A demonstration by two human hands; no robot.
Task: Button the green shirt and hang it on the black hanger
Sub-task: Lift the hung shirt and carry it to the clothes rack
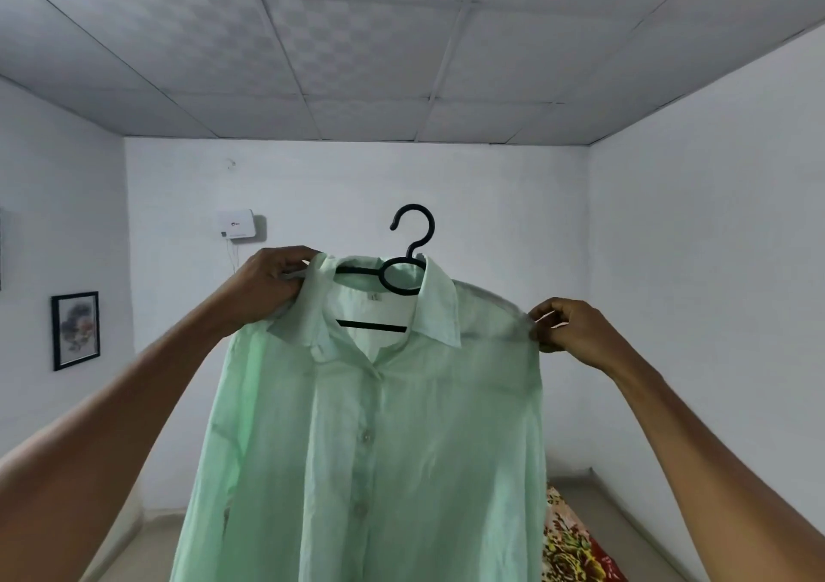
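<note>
The pale green shirt (379, 438) is held up in front of me, buttoned down its front, collar spread. The black hanger (397, 276) sits inside the neck opening; its hook rises above the collar and its lower bar shows behind the open collar. My left hand (268, 284) grips the shirt's left shoulder together with the hanger's left arm. My right hand (567, 327) pinches the fabric at the right shoulder seam. The hanger's right arm is hidden under the cloth.
White walls and a tiled ceiling surround me. A framed picture (75, 329) hangs on the left wall, a small white box (236, 223) on the far wall. A patterned red and yellow cloth (576, 546) lies low at the right.
</note>
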